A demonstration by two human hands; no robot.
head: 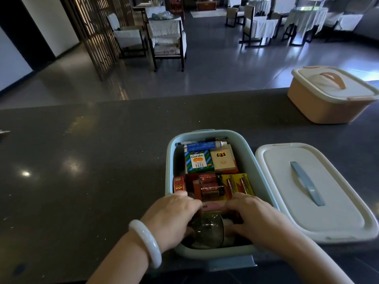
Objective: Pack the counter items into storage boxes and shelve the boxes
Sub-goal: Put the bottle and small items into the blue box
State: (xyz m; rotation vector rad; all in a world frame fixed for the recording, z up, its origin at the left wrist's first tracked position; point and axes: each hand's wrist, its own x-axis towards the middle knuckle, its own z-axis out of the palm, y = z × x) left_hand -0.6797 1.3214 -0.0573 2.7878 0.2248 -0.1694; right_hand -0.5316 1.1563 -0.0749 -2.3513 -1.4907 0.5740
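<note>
A light blue storage box (169,160) stands open on the dark counter (82,160) in front of me. Inside lie a "Golden" carton (198,160), a cream box (222,160), red batteries (209,185), a yellow battery pack (239,183) and a blue tube (203,145). At the near end lies a dark glass jar (207,230) on its side. My left hand (174,216) curls round the jar's left side. My right hand (252,216) reaches in from the right, fingers curled at the jar's mouth. The box's white lid (311,191) with a blue handle lies to the right.
A closed peach storage box (328,99) with a white lid stands at the counter's far right. Beyond the counter's far edge is a dining room floor with chairs and covered tables. A small pale object (4,132) shows at the left edge.
</note>
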